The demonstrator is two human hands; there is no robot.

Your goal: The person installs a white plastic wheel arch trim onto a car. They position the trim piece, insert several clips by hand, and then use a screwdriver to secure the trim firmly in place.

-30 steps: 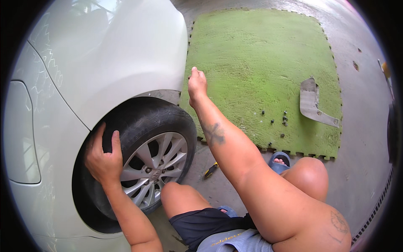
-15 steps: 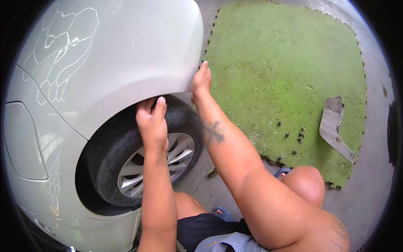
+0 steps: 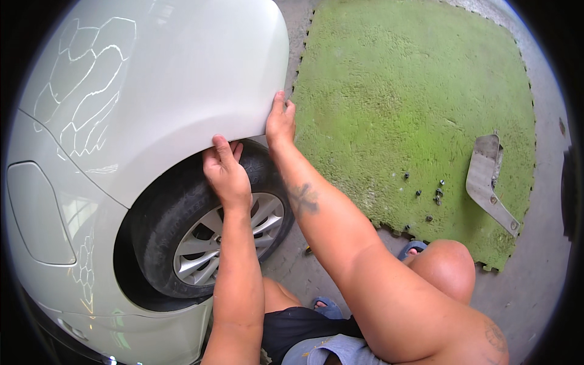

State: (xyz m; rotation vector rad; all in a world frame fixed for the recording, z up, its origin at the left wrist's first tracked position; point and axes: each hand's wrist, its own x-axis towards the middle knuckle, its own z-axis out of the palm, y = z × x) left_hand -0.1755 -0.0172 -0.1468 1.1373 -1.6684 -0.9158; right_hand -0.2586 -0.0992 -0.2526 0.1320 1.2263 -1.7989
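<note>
Ideally, pressure's kept even: bumper [image 3: 207, 91] is pinched w/ L hand [image 3: 229, 177]; just beyond that hand, its corner's touched by R hand [image 3: 281, 126], grip unclear.

Wheel [image 3: 193, 245] within car body's arch [image 3: 173, 143]. Left hand [image 3: 229, 175] at wheel's twelve o'clock, right hand [image 3: 281, 125] at one. Mat [image 3: 395, 91] at two; on it, fasteners [image 3: 438, 197] toward six, bracket [image 3: 482, 173] toward four.

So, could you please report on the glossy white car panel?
Left hand and right hand on panel, at its lower edge. Black rubber tyre within its arch. Grey angled bracket well aside on green textured mat.
</note>
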